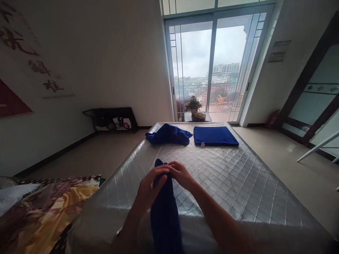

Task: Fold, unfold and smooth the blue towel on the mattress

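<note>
Far left: patterned bedding bunched against near-left edge of mattress. Left hand closed around upper end of dark blue cloth, fingers wrapped over it; cloth hanging down toward camera, above mattress near edge. Right hand pinching same top edge, fingertips touching the left's. Beyond, well apart: crumpled blue cloth, then folded blue cloth just beside it, near far edge. Bare quilting rightward; open floor past right edge.
</note>
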Tool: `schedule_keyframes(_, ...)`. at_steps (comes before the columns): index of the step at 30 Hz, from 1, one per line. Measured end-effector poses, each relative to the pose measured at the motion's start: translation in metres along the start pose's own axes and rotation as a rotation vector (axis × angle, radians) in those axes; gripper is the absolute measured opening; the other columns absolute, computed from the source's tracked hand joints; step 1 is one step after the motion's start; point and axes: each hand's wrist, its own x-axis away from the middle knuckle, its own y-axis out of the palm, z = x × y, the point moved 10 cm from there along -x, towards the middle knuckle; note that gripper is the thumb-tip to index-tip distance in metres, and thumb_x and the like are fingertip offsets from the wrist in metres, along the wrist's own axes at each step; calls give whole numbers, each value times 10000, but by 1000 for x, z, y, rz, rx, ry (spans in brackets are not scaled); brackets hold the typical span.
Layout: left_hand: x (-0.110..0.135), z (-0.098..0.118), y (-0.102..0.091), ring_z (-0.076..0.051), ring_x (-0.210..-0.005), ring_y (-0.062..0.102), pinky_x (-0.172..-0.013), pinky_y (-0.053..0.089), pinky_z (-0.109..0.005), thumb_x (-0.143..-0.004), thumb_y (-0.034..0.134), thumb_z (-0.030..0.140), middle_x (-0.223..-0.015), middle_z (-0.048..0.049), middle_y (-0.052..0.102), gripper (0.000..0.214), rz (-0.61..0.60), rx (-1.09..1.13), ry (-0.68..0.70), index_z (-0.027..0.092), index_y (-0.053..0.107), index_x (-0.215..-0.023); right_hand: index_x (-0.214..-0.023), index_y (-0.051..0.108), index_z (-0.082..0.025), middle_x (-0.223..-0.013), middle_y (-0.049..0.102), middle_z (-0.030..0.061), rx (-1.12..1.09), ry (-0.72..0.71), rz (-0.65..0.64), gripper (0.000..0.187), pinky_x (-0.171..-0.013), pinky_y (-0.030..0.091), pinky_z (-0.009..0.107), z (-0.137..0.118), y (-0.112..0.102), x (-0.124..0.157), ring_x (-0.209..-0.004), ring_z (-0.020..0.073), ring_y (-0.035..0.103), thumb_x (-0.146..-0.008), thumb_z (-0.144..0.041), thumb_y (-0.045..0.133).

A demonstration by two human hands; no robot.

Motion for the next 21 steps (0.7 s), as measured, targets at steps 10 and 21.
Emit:
schedule_keyframes(10,-29,-57,1,-250,-1022,721,-893,573,-363,-893,622,536,-1117,-29,784,404,-236,-9,-161,266,737,-1173,-885,645,-207,-794,647,-51,-93,122,-174,461,-574,362,193,-4,26,17,-637,67,529,-652,-518,893)
schedule_keyframes(21,-5,41,-44,-171,-828,721,-791,572,-278,-950,589,373,-908,16,768,179,-31,-143,158,309,756,-964,-1119,543,-277,-665,600,-119,-158,118,-395,580,-577,375,184,-38,77,69,-566,59,520,-682,-352,917)
